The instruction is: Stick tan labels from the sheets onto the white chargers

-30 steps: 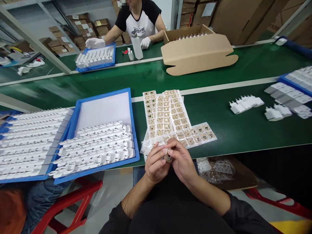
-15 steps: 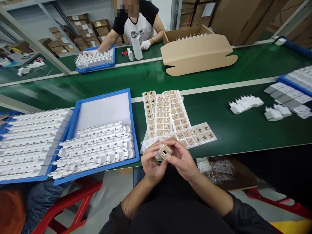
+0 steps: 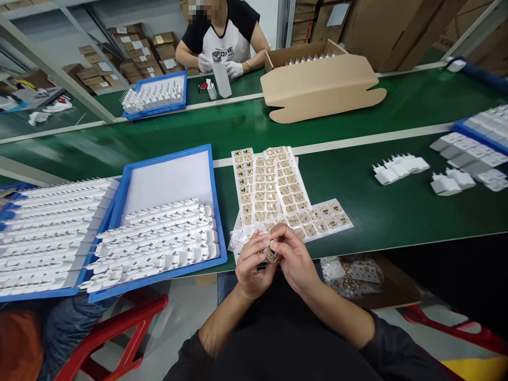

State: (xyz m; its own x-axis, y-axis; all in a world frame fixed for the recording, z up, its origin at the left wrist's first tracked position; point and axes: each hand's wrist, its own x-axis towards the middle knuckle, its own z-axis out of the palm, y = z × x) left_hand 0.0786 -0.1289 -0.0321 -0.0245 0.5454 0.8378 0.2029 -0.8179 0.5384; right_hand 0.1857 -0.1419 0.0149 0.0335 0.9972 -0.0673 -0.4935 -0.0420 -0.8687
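Observation:
Both my hands meet just below the table's near edge. My left hand (image 3: pixel 252 267) and my right hand (image 3: pixel 296 259) are closed together on one small white charger plug (image 3: pixel 272 255), whose end carries a tan sticker. Fingers hide most of it. Just above my hands lie sheets of tan stickers (image 3: pixel 273 188) on white backing, fanned out over the green table. To the left a blue tray (image 3: pixel 129 174) holds rows of white charger plugs (image 3: pixel 159 238).
A second blue tray of plugs (image 3: pixel 47 233) sits far left. Loose white plugs (image 3: pixel 400 168) and another blue tray (image 3: pixel 482 132) lie right. A cardboard box (image 3: pixel 321 79) stands across the belt, where a gloved person (image 3: pixel 224 37) works at a small blue tray (image 3: pixel 154 95). Red stools stand below.
The plug was tipped up to show its stickered face half a second ago; now it is turned down again between my fingers. The person opposite drew both hands back to a white bottle.

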